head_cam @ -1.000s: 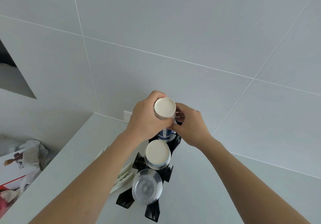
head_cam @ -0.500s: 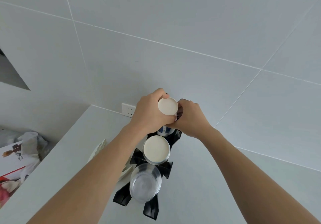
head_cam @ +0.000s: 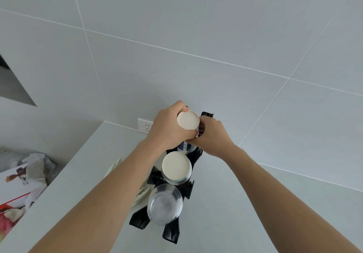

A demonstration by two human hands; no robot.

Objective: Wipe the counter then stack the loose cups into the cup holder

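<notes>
A black cup holder [head_cam: 172,231] stands on the pale counter [head_cam: 225,213] against the tiled wall. Its nearest slot holds a stack of clear plastic cups [head_cam: 165,206], and the middle slot holds a stack of paper cups [head_cam: 176,168] with the white bottom up. Over the farthest slot, my left hand [head_cam: 167,130] grips an upside-down white paper cup [head_cam: 188,119] with blue print. My right hand [head_cam: 211,135] closes on the same cup and the holder's far post from the right. The lower part of this cup stack is hidden behind my hands.
A white wall socket [head_cam: 145,125] sits just above the counter behind the holder. White folded items [head_cam: 114,169] lie left of the holder, partly under my left arm. Beyond the counter's left edge are crumpled bags [head_cam: 37,166] and a printed box [head_cam: 13,190].
The held cup has sunk slightly toward the far slot and both hands have closed in around it. The view has shifted a little.
</notes>
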